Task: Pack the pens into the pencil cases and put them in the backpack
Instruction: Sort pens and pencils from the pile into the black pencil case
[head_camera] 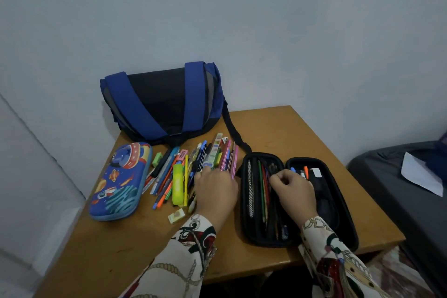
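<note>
A: The person's left hand [215,191] lies over the loose pens [193,169] on the tabletop [278,128]; its fingertips are hidden, so its grip cannot be told. The right hand [294,187] has curled fingers pinching something inside the open black pencil case [261,201].

B: Best it lifts a few pens at once, aligned lengthwise with the case's slots. The blue space-print case [118,181] stays zipped beside the pile, and the backpack [162,104] waits behind.

A: Any writing?

B: None legible; labels are too blurred.
</note>
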Demonstrator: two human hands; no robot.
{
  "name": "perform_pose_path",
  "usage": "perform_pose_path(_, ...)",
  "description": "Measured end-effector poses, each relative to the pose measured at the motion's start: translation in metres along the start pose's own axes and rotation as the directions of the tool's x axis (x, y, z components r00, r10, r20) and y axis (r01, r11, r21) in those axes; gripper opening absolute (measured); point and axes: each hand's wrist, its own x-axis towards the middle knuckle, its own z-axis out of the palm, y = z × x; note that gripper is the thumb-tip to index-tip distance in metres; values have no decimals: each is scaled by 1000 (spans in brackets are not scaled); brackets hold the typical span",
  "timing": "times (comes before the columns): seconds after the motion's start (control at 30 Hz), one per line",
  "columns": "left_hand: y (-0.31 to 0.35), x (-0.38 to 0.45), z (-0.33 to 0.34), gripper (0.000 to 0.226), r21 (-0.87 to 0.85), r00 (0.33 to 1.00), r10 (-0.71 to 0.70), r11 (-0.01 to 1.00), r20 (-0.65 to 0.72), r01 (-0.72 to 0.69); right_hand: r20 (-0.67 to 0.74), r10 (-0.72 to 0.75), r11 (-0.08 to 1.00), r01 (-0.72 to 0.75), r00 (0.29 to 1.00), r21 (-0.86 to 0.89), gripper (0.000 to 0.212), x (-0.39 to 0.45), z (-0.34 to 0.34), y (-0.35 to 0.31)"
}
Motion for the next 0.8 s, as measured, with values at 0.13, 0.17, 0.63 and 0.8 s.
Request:
perform_pose_path(0.13, 5, -5, -6, 36, -304, 997, -10, 952, 79, 34, -2, 0, 1000, 0, 1000, 22, 29, 0, 0, 1)
perform_pose_path(0.17, 9, -10, -6, 35, -355, 993, -12, 933, 115, 52, -3, -1, 1000, 1, 1000, 22, 29, 1, 1, 1)
perform_pose_path(0.63, 32, -41, 2, 35, -380, 954, 51, 922, 295, 69, -14, -23, 999, 23, 1000, 46, 30, 0, -1, 3)
perform_pose_path(0.8, 41, -35, 8, 27, -329, 991, 32, 944, 134, 14, -16, -36, 999, 37, 999, 36, 28, 0, 0, 3)
